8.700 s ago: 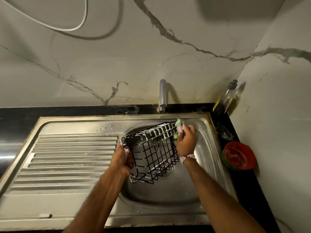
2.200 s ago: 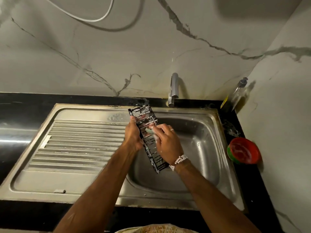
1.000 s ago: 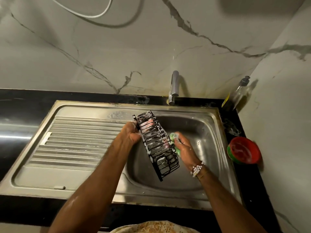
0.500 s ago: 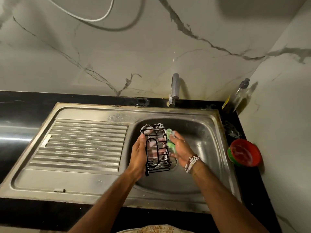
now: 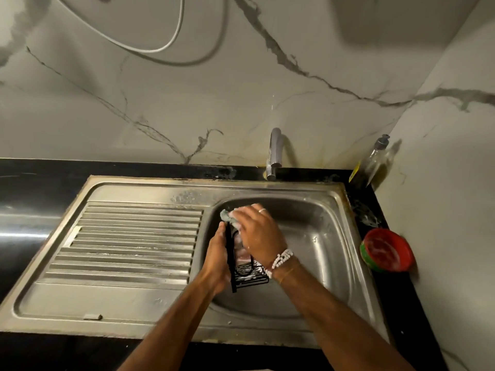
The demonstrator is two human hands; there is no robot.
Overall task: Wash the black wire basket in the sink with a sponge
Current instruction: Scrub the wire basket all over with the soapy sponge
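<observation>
Basket (image 5: 247, 273) is stood on end over the sink (image 5: 316, 231), center frame, probably so the sponge (image 5: 227, 215) reaches its top end. Left hand (image 5: 217, 259) is wrapped round its side to steady it; right hand (image 5: 258, 231) has fingers curled on the sponge, scrubbing.

Sink basin (image 5: 321, 236) lies open right of the hands; faucet (image 5: 275, 153) stands far, red bowl (image 5: 387, 250) and bottle (image 5: 371, 164) crowd the right edge.

Sink (image 5: 334, 199): brushed stainless steel, dull sheen, ribbed drainboard. Basket (image 5: 250, 274): black coated metal wire, soap-filmed below the fingers (image 5: 251, 212). Counter (image 5: 32, 183): glossy black stone. Wall (image 5: 241, 103): smooth veined marble. Faucet (image 5: 274, 151): polished metal.
</observation>
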